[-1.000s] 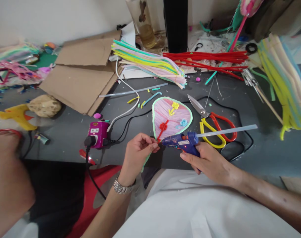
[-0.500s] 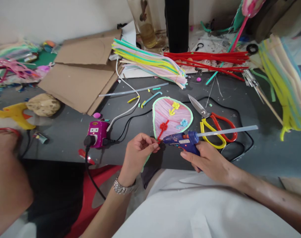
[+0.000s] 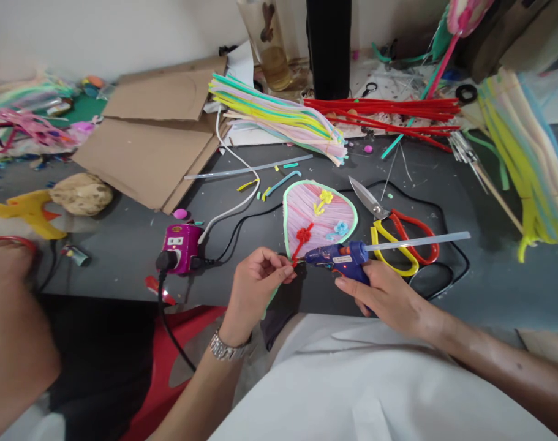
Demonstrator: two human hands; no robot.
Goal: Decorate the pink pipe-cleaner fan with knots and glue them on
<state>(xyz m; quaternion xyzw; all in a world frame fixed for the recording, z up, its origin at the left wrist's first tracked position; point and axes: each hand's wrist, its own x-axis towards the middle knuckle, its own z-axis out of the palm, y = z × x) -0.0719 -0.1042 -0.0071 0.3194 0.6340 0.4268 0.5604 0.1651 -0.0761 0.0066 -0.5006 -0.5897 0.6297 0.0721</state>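
Note:
My right hand (image 3: 389, 291) is wrapped round the handle of a blue glue gun (image 3: 336, 255), its nozzle pointing left. A clear glue stick (image 3: 419, 241) sticks out of the gun's back. My left hand (image 3: 263, 278), thumb and finger pinched together, holds a green pipe cleaner (image 3: 270, 301) that shows below the palm. A bit of red shows at the fingertips, by the nozzle; its shape is too small to tell. Just beyond lies a rounded pink panel (image 3: 301, 205) edged in green, bearing a red flower (image 3: 303, 235), a yellow flower (image 3: 325, 196) and a blue flower (image 3: 340, 228).
Scissors (image 3: 391, 214) lie right of the panel. A purple power adapter (image 3: 181, 248) with cords stands left. Behind are cardboard (image 3: 145, 153), mixed pipe cleaners (image 3: 279, 116) and red pipe cleaners (image 3: 389, 109). A yellow glue gun (image 3: 28, 213) lies near another person's arm (image 3: 16, 318).
The glue stick has slid a little further into the blue gun, and the nozzle has shifted slightly right. My left hand has stayed nearly still.

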